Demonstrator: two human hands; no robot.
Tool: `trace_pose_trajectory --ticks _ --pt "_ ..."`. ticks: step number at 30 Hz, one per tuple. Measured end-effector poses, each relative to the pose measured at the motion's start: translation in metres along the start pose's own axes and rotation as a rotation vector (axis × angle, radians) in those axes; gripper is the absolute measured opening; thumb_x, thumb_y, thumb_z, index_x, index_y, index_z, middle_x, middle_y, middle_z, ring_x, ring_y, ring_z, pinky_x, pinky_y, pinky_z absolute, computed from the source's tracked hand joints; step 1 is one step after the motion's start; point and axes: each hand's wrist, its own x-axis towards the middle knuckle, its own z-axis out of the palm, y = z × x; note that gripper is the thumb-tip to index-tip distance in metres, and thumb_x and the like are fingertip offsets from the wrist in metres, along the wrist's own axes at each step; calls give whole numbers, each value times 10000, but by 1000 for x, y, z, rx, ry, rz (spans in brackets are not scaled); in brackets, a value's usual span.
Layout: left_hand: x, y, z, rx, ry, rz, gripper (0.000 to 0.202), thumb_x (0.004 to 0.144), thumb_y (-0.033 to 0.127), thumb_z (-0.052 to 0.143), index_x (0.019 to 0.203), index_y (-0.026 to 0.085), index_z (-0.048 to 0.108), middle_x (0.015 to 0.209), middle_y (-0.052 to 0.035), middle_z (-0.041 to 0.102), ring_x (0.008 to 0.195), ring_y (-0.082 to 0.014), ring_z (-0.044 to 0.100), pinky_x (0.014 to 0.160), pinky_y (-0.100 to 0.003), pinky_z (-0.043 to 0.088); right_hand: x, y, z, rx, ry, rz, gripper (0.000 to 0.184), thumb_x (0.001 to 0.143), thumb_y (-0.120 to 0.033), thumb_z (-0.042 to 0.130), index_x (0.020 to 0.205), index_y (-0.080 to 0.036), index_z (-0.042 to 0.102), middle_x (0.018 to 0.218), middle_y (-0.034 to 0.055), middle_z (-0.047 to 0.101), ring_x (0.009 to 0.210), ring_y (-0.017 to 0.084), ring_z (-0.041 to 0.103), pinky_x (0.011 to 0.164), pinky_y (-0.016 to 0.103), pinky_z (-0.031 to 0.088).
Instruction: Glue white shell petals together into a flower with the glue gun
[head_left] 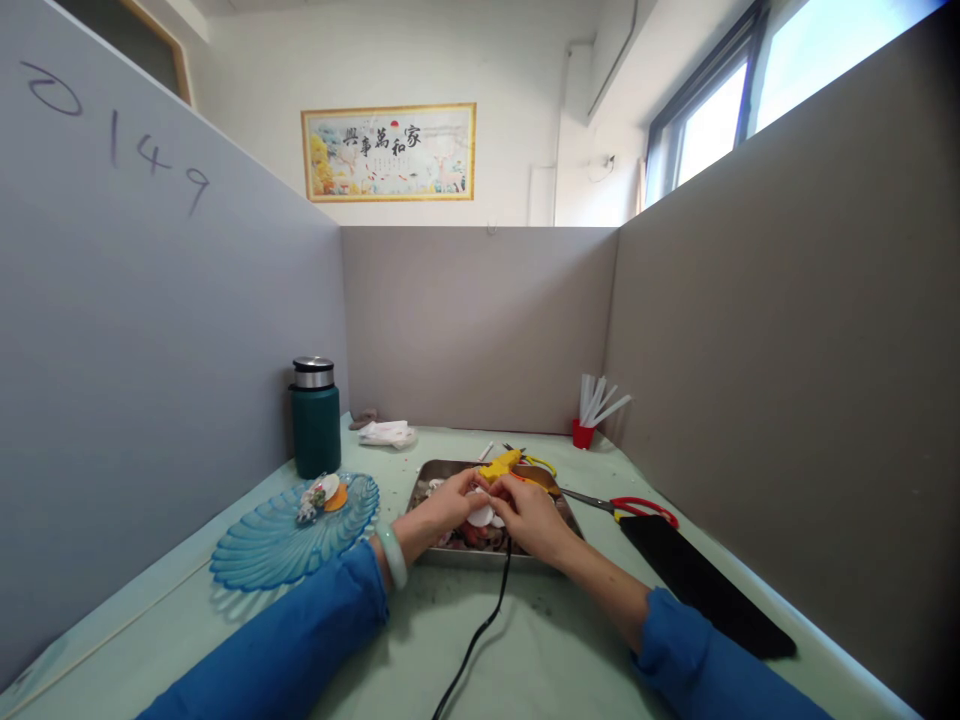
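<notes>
My left hand [448, 503] and my right hand [529, 516] meet over a shallow metal tray [442, 561], fingertips pinched close together. What the fingers grip is too small to make out. White round pieces [481, 516] show just below the fingertips; whether they are held or lie in the tray I cannot tell. Just beyond the hands lies a yellow glue gun [501, 466] across the tray. A black cord [491, 620] runs from the tray toward me. The tray's floor has a dark, patterned look and is partly covered by my hands.
Left stand a blue scalloped glass plate [259, 545] with small decorations [324, 496] and a green bottle [316, 430]. Right lie red-handled scissors [645, 508] and a black flat strip [705, 585]. Behind are a red cup of white sticks [583, 433] and a white packet [388, 433]. Partitions enclose three sides.
</notes>
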Motion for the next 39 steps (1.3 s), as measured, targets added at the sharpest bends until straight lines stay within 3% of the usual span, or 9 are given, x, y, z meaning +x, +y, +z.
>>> trace_pose_trajectory --ticks 19,30,39 --pt "2 -5 0 -4 -8 11 191 718 266 508 874 169 457 640 14 535 430 -107 524 367 -231 447 0 1 1 -37 -1 -1 141 811 -290 465 790 -199 571 725 1 633 658 126 542 588 209 332" --pt "5 -3 0 -59 49 6 228 728 286 511 906 163 439 633 6 543 460 -118 547 374 -207 428 1 -3 -2 -10 14 19 158 812 -266 448 809 -183 582 755 19 630 705 136 551 619 215 349" --pt "2 5 3 -129 114 15 312 713 405 532 848 150 416 631 -4 537 460 -125 550 370 -207 415 0 -3 -3 -30 48 31 146 813 -260 442 816 -194 573 773 10 630 729 137 554 624 214 350"
